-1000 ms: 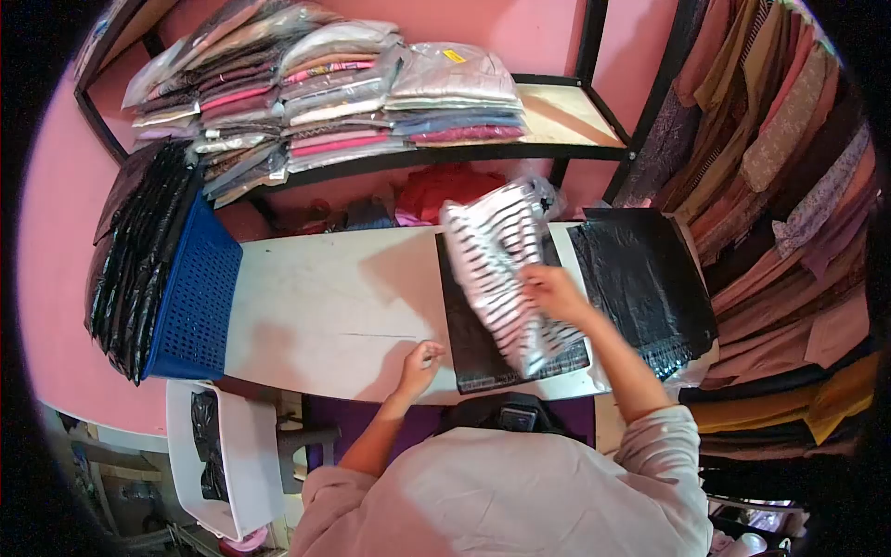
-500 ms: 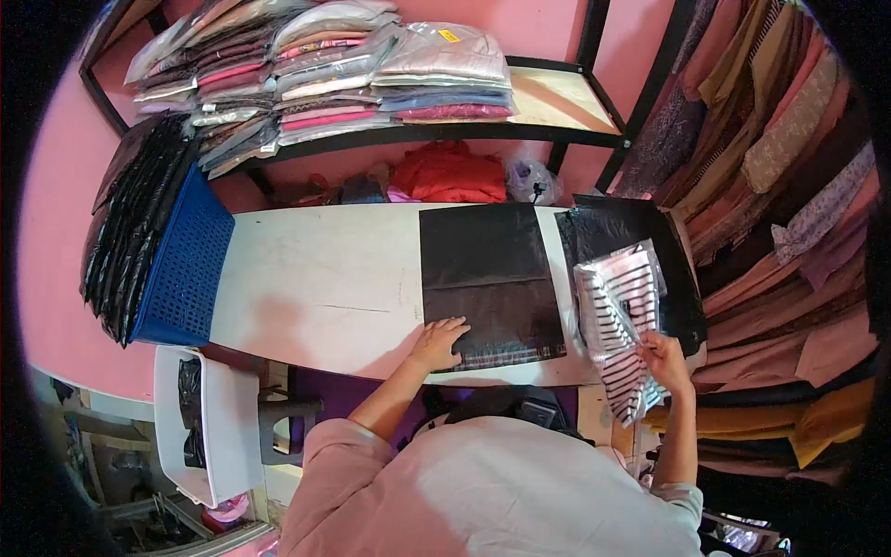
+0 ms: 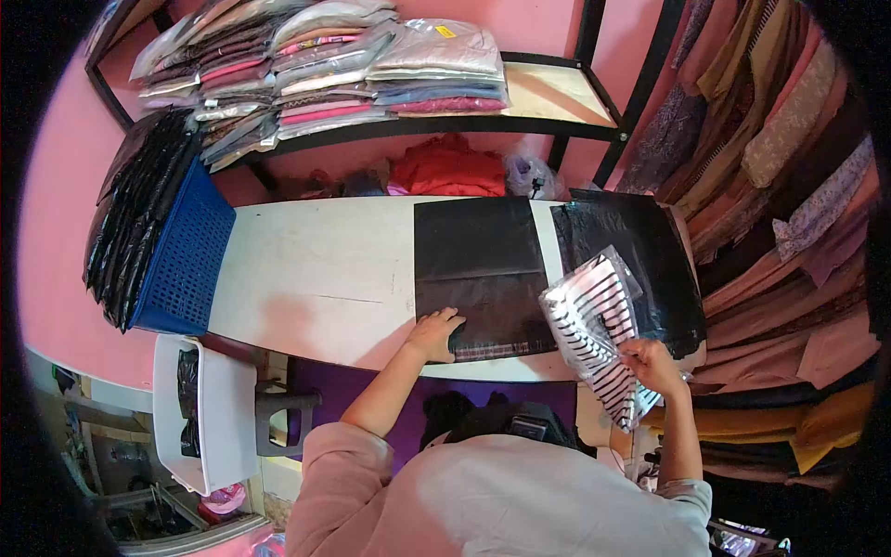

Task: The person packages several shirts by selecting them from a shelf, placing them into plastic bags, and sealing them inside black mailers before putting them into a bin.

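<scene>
My left hand (image 3: 436, 335) lies with its fingers apart on the lower left corner of a black plastic mailing bag (image 3: 483, 269), which is flat on the white table (image 3: 316, 269). On the right, my right hand (image 3: 652, 365) grips a striped garment in a clear plastic bag (image 3: 599, 325). The garment is white with dark stripes and is held tilted over the table's front edge, near the flat bag's right side. Behind it, more black mailing bags (image 3: 640, 251) lie on the table's right end.
A blue basket (image 3: 186, 260) full of black packages stands at the table's left end. Bagged folded clothes (image 3: 325, 74) are stacked on the shelf behind. Hanging garments (image 3: 789, 232) crowd the right side. Below left is a white bin (image 3: 227, 418).
My right hand has brought the bagged striped garment a little to the left, closer to the flat black bag. My left hand stays on the bag's corner.
</scene>
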The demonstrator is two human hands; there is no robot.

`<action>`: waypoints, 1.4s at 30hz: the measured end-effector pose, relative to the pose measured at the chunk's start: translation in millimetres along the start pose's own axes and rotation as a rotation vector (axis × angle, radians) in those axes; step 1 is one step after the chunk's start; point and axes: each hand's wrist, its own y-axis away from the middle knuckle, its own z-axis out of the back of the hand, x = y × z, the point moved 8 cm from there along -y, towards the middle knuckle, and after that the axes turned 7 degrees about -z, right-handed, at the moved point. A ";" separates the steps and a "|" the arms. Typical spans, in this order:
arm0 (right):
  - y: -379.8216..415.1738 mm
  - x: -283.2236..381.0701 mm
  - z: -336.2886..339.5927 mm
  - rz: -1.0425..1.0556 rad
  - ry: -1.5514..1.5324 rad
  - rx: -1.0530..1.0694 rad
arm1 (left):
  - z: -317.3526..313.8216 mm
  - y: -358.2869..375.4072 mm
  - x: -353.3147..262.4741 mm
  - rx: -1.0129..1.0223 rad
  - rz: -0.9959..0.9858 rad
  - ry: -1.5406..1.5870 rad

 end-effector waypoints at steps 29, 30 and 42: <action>20.7 94.6 -131.7 0.170 0.256 0.400 | 74.3 -6.8 -3.8 -0.605 -0.098 0.040; 17.7 101.8 -137.9 0.189 0.261 0.465 | 78.4 -6.7 -5.2 -0.608 -0.095 0.047; -19.1 64.2 -151.8 0.112 0.058 0.505 | 82.3 13.6 -19.2 -0.569 -0.291 -0.095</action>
